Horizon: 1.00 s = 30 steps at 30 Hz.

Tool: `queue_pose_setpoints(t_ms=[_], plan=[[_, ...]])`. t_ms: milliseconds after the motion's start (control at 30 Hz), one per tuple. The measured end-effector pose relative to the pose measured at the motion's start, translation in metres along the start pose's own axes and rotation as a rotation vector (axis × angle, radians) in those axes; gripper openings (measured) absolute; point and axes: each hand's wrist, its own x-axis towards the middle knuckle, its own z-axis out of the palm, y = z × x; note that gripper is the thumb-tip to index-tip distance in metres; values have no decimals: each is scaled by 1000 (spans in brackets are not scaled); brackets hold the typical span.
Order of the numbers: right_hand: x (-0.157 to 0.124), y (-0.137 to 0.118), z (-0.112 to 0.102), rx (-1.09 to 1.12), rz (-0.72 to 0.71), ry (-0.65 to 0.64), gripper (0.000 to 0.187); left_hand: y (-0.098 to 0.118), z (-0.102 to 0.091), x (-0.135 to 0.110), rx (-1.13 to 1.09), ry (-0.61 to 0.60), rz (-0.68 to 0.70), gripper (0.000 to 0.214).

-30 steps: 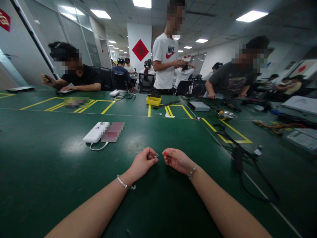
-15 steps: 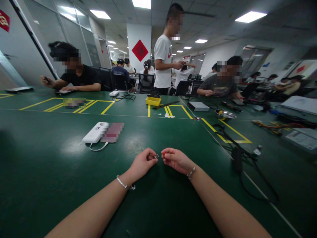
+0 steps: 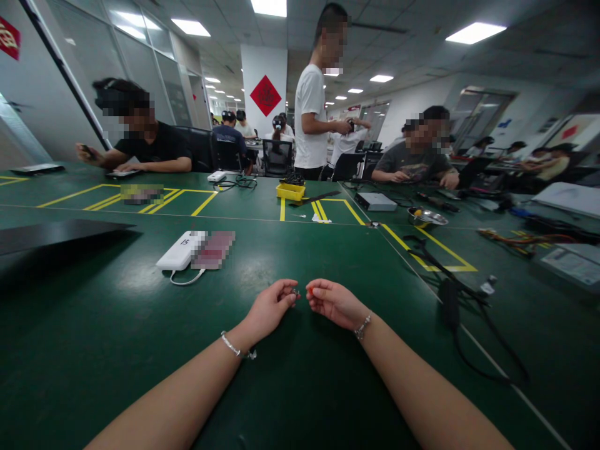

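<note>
Just above the green table (image 3: 290, 381), my left hand (image 3: 272, 306) pinches a small silvery metal piece (image 3: 295, 292) between thumb and fingers. Facing it, a short gap to the right, my right hand (image 3: 335, 303) is closed on a small orange piece (image 3: 310, 290), mostly hidden by the fingertips. Both pieces are too small to name by kind. The two hands do not touch. Beyond my left hand lie a white power bank (image 3: 182, 251) marked 15 and a blurred-out reddish flat object (image 3: 213, 251), with a short white cable (image 3: 187, 281) at their near edge.
A dark flat panel (image 3: 60, 234) juts in from the left. Farther back stand a yellow bin (image 3: 289, 192), a grey box (image 3: 375, 201) and a metal bowl (image 3: 427, 217). A black cable with adapter (image 3: 450, 303) lies right. People sit and stand across the table.
A dark flat panel has come into view at the left. The metal piece has turned slightly in my left fingers. My right hand stays nearly still. The standing person has shifted slightly.
</note>
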Motion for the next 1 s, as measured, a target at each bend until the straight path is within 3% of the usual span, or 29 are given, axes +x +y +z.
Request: queue_pose_setpoints(t_ms=[1000], plan=[[-2,0,0,-40,-8,-31,20,-4,-1,-1,128,-49,45,21]])
